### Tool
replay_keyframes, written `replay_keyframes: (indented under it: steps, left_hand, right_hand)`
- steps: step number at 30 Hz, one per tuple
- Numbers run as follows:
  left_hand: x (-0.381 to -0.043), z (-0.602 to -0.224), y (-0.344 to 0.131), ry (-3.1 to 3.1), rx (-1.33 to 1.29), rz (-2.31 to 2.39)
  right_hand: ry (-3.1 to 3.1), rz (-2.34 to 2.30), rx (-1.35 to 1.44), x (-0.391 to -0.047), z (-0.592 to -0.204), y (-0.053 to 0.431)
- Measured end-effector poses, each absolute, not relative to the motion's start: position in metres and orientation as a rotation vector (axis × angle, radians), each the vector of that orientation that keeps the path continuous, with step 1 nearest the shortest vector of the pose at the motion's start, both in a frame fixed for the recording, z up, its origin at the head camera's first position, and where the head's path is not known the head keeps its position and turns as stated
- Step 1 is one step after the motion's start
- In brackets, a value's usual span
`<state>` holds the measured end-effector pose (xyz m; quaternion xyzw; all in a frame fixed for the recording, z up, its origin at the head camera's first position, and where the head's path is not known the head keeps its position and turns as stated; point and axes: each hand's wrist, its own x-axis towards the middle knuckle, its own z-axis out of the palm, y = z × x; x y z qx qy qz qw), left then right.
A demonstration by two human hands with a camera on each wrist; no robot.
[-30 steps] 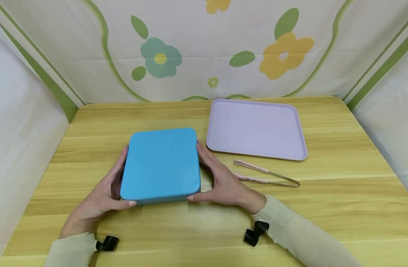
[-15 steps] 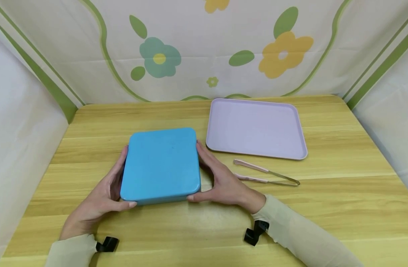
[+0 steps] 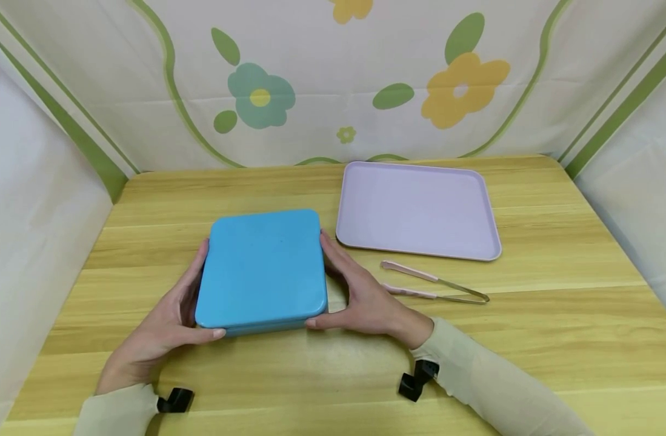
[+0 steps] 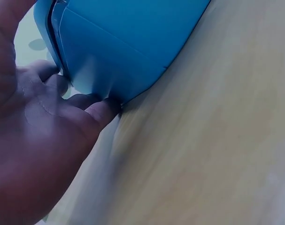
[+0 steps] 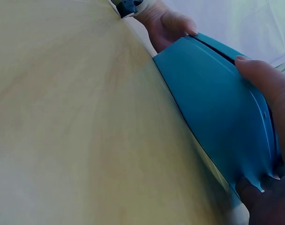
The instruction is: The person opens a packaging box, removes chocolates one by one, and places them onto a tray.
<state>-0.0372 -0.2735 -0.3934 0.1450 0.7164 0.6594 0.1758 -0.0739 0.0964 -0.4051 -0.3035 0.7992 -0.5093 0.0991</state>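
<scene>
In the head view a square blue box (image 3: 256, 330) with rounded corners stands left of centre on the wooden table, under a blue lid (image 3: 262, 266). My left hand (image 3: 160, 330) grips its left side, thumb at the near left corner. On the opposite side my right hand (image 3: 365, 303) holds it, thumb at the near right corner and fingers along the side. A dark gap runs between lid and box body (image 5: 203, 93) in the right wrist view, with both thumbs at that seam. The left wrist view has fingertips against the lower side wall (image 4: 114, 51). The box's inside is hidden.
A pale purple tray (image 3: 417, 212) lies at the back right of the table (image 3: 556, 339). Pink-handled metal tongs (image 3: 436, 281) rest spread between the tray and my right wrist. A fabric screen (image 3: 322, 72) with printed flowers stands behind the table.
The seam under the lid's near edge shows a little more clearly than before. Both hands stay in place around the box; tray and tongs have not moved.
</scene>
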Motion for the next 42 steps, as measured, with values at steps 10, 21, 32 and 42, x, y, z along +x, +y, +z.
replay_keyframes:
  steps: [10, 21, 32, 42]
  left_hand:
    - [-0.041, -0.385, -0.278, 2.144, 0.533, 1.828]
    - [-0.075, -0.358, -0.277, 2.292, 0.393, 1.760]
    - [-0.097, -0.336, -0.265, 2.410, 0.178, 1.587]
    - [-0.107, -0.329, -0.261, 2.368, 0.108, 1.497]
  right_hand:
    - [2.422, -1.528, -0.839, -0.075, -0.393, 0.094]
    - [2.583, -1.407, -0.622, -0.102, -0.357, 0.087]
    - [2.619, -1.307, -0.500, -0.124, -0.340, 0.083]
    - [2.630, -1.244, -0.406, -0.135, -0.331, 0.077]
